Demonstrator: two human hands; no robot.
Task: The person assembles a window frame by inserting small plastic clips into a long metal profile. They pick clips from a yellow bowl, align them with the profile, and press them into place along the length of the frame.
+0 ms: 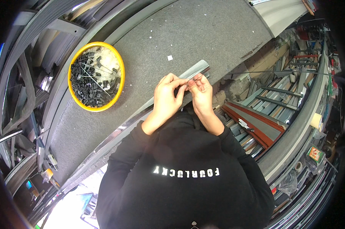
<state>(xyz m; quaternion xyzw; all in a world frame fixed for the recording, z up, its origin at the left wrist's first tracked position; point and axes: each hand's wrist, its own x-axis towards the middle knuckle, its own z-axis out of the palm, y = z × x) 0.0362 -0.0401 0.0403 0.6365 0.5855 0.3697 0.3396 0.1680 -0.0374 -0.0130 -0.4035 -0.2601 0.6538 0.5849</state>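
Observation:
My left hand [168,95] and my right hand [202,96] meet over the bench edge, fingertips pinched close together. Between them is a small, thin dark piece, mostly covered by the fingers, so its kind is unclear. Just beyond the fingers shows the end of a long silvery metal profile [195,70]. It lies along the near edge of the grey carpeted bench [142,53] and continues toward the lower left under my left wrist. A thin dark strand [256,72] stretches rightward from near my right hand; whether it is held cannot be seen.
A yellow-rimmed tub [122,82] on the bench holds many small black and whitish parts, with thin rods on top. A white scrap [170,58] lies beyond my hands. Racks of metal profiles [283,97] and a reddish-brown frame [252,128] stand right; more profiles [23,76] crowd the left.

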